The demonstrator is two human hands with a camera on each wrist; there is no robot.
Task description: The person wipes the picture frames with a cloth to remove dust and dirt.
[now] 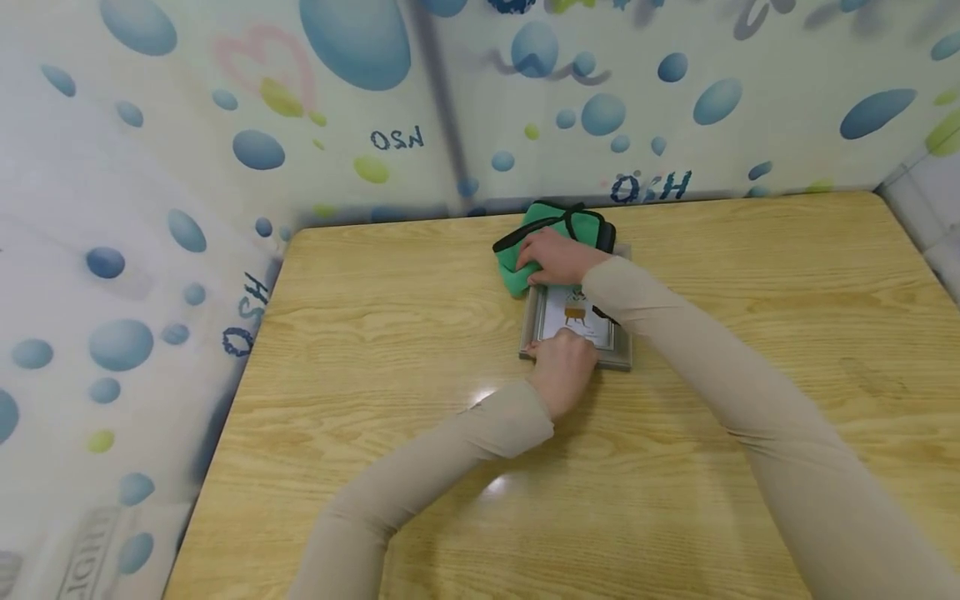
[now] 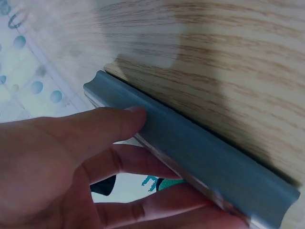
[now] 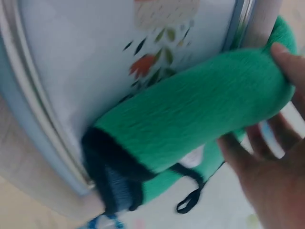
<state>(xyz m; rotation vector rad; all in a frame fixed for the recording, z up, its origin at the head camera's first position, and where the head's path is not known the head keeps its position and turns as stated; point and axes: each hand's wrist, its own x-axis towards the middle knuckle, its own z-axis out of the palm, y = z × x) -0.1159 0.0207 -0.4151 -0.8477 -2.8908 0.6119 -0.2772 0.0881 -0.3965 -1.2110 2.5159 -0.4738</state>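
A picture frame point(image 1: 529, 327) with a grey-silver border lies on the table; its print shows a plant in a brown planter. My left hand point(image 1: 564, 371) grips the near edge. In the left wrist view its thumb presses the outer side of the frame point(image 2: 200, 148) while the fingers reach over the front. Across the far end of the frame lies a green cloth point(image 1: 512, 279) with black trim and a black loop. My right hand point(image 1: 558, 257) holds this cloth. In the right wrist view the cloth point(image 3: 190, 105) is folded over the lower print, pinched at one end between thumb and fingers.
The light wood table point(image 1: 375, 333) extends to both sides of the frame. Behind its far edge and along the left stands a wall covering point(image 1: 480, 100) printed with blue and green drops. A black item point(image 1: 604, 315) shows partly under the right sleeve.
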